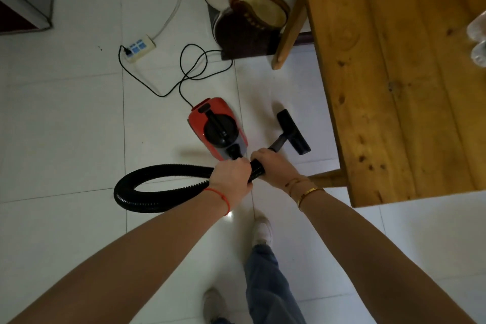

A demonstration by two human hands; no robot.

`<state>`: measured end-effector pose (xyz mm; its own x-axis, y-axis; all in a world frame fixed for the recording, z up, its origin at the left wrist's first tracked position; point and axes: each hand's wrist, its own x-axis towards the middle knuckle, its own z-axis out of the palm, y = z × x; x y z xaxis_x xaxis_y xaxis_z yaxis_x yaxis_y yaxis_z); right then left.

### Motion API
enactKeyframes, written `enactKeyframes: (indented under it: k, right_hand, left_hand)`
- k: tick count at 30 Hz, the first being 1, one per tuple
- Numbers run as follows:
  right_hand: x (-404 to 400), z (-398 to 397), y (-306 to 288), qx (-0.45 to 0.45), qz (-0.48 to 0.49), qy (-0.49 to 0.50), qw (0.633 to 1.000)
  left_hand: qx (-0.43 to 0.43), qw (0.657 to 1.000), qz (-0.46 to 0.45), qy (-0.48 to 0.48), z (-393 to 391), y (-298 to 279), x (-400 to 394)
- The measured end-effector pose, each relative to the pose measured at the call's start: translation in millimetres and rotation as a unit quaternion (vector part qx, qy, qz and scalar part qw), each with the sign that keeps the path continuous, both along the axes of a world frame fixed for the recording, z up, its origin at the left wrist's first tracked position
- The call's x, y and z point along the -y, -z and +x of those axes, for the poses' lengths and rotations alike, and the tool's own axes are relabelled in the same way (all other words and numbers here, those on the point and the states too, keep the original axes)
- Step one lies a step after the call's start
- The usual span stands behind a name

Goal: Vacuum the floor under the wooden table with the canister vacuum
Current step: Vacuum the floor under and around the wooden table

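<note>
We grip the black ribbed hose (163,173) with both hands: our left hand (231,176) is wrapped round it, and our right hand (273,166) is curled round it just beside, nearer the wand. The floor nozzle (293,131) rests on the white tile floor (65,118) near the edge of the wooden table (394,73). The red canister vacuum (218,129) sits left of the nozzle, its cord (189,71) running to a power strip (139,48).

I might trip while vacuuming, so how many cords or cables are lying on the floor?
2. A black cord loops from the red vacuum to the power strip; the strip's white cable runs toward the frame's top. Others may be hidden.
</note>
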<state>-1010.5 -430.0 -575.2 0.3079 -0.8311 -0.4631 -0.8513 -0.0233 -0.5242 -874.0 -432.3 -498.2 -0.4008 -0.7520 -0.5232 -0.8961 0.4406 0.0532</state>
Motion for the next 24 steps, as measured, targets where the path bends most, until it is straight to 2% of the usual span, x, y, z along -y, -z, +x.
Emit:
enactKeyframes:
  k: [5,10,24]
  right_hand:
    - [45,-41,1,-0.009,0.0,0.003,1.0]
    - [72,-49,-1,-0.008,-0.004,-0.001,1.0]
    - [111,67,-15,0.045,-0.001,-0.01,0.999]
  left_hand:
    - [-0.002,1.0,-0.012,0.018,-41,4,45]
    - [0.005,1.0,-0.008,0.008,-50,2,72]
    - [0.023,1.0,-0.005,-0.008,65,-18,109]
